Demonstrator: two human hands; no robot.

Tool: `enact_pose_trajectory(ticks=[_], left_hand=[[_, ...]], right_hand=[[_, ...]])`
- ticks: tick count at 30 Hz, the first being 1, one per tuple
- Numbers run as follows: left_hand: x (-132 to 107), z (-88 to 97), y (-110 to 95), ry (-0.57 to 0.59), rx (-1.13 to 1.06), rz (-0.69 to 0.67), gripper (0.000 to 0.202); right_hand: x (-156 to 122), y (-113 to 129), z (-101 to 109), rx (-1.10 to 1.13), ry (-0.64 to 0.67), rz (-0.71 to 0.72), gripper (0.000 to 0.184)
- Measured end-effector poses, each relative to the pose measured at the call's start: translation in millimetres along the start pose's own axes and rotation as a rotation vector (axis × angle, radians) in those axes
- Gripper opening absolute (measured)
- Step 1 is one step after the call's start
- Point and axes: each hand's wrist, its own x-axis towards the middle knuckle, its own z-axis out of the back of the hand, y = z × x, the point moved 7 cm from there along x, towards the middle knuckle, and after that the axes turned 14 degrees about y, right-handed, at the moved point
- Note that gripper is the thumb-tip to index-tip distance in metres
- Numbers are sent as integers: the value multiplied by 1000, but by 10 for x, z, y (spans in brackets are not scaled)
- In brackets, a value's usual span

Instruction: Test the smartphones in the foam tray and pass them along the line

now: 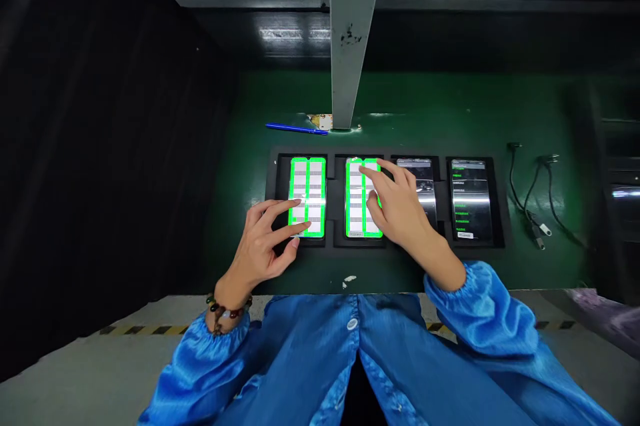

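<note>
Several smartphones lie face up in a row in a black tray (330,234). Fingers apart, my left hand (263,239) reaches over the leftmost phone (315,179), its fingertips at the lit screen of green bands and white blocks. My right hand (395,199) is spread over the second phone (354,213), which shows the same green and white pattern; its fingertips are at the upper part of that screen. Partly behind my right hand lies a third phone (425,193) with a dark screen. The rightmost phone (469,203) shows green text lines on black.
A blue pen (296,128) lies behind the tray, near the foot of a grey metal post (350,46). Black cables (530,203) with plugs lie right of the tray on the green tabletop (420,99). A dark curtain (110,133) hangs at the left.
</note>
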Motion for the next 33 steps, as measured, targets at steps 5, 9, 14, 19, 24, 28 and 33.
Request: enact_pose_trajectory(ticks=[5,9,14,19,24,28,33], left_hand=[[1,-17,-12,-3,0,-9,35],[-2,-13,-11,-22,8,-8,35],[12,-2,21,-6,21,95,38],[175,75,109,-31,97,309,49],[478,116,95,-13,136,361,52],[657,74,-15,19,170,294,49],[707,27,-72,22,197,277,48]], right_hand=[[354,32,-17,-6,5,93,50],[328,-5,-17,-4,0,93,52],[278,-19,-16,-21,-24,76,51],[292,48,-48,-29,2,109,52],[66,-82,77,-38,-84,-3,47],[-139,-166,133,-29,-135,-99,46],[10,46,-27,22,-39,6,52]])
